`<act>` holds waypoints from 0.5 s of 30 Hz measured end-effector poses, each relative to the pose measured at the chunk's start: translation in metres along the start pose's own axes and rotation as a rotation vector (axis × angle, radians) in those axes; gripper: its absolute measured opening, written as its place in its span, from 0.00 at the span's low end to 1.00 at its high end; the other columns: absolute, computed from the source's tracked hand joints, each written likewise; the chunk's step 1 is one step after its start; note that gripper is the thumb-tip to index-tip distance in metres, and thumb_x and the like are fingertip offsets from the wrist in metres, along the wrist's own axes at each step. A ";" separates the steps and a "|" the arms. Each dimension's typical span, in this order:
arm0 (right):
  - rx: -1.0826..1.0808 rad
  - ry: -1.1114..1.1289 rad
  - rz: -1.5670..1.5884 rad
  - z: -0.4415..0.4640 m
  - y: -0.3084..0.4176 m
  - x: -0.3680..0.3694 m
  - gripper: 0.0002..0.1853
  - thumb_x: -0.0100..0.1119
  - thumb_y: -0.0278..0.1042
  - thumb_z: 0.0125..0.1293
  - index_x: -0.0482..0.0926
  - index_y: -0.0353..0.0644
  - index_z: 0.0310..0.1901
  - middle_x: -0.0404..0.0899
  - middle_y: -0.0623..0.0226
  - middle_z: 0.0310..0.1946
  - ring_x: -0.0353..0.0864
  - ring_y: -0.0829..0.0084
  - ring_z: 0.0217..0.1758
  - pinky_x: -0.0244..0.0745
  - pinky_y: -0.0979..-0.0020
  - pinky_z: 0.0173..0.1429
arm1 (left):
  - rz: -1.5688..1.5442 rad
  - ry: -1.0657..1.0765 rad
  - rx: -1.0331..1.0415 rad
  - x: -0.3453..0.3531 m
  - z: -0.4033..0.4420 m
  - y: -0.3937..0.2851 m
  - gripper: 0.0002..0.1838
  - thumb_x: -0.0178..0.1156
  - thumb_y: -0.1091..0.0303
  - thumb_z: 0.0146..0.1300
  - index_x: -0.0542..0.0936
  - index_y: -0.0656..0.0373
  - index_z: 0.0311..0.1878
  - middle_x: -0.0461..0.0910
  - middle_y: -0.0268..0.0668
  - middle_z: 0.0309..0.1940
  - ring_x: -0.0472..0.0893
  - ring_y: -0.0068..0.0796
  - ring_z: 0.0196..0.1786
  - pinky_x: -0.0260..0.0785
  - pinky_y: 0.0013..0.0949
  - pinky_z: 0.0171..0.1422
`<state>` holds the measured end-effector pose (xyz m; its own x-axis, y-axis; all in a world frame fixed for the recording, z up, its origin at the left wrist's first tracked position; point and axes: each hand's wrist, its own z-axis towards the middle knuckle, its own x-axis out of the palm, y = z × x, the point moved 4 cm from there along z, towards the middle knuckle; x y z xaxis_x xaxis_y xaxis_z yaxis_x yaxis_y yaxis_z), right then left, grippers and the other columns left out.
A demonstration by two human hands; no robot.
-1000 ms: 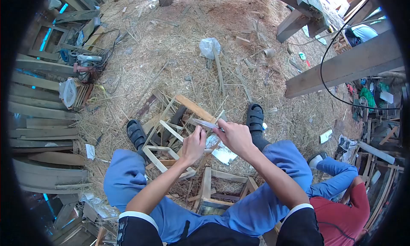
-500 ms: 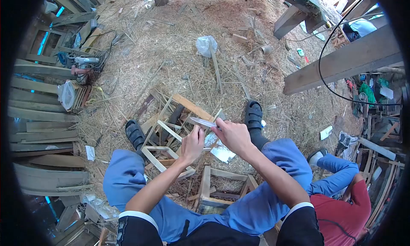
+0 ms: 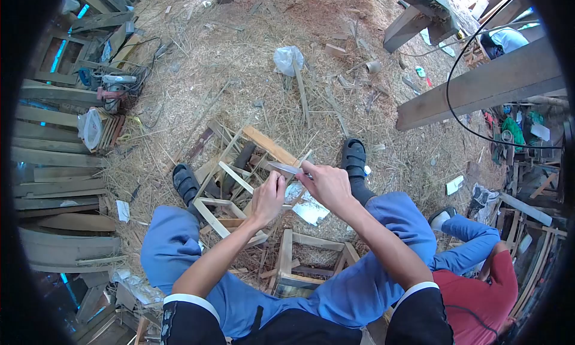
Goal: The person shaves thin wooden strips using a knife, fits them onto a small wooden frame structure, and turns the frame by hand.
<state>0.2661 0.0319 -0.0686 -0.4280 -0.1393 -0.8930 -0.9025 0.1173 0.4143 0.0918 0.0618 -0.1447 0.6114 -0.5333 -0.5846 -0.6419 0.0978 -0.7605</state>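
Gripping a knife (image 3: 286, 167), the right hand (image 3: 329, 186) has its fingers closed about the handle end, the blade jutting out to the left. Just on the knife's near side sits the left hand (image 3: 268, 198), fingers curled; I can't tell whether they pinch anything. Beyond the knife lies a wooden board (image 3: 271, 145); well on its near side, a wooden frame (image 3: 317, 242).

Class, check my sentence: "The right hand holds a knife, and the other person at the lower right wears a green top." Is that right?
Not quite: the top on the other person at the lower right is red, not green, as the head view shows. The right hand does hold a knife.
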 end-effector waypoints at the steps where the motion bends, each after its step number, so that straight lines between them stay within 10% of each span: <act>1: 0.003 0.003 0.005 -0.001 -0.001 0.000 0.16 0.59 0.53 0.76 0.76 0.48 0.39 0.82 0.59 0.23 0.86 0.53 0.28 0.74 0.52 0.26 | 0.001 -0.006 0.007 0.000 -0.001 0.000 0.12 0.47 0.59 0.81 0.72 0.58 0.47 0.83 0.55 0.32 0.83 0.64 0.38 0.71 0.60 0.41; 15: 0.015 0.004 -0.030 -0.005 -0.005 -0.007 0.14 0.62 0.52 0.73 0.79 0.50 0.40 0.84 0.60 0.22 0.87 0.54 0.27 0.76 0.53 0.28 | -0.017 0.010 0.026 0.003 -0.002 -0.001 0.13 0.47 0.58 0.82 0.72 0.58 0.47 0.84 0.53 0.33 0.84 0.61 0.38 0.71 0.58 0.41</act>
<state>0.2733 0.0273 -0.0630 -0.4006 -0.1466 -0.9044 -0.9143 0.1274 0.3844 0.0936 0.0585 -0.1449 0.6173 -0.5432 -0.5691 -0.6195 0.1103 -0.7772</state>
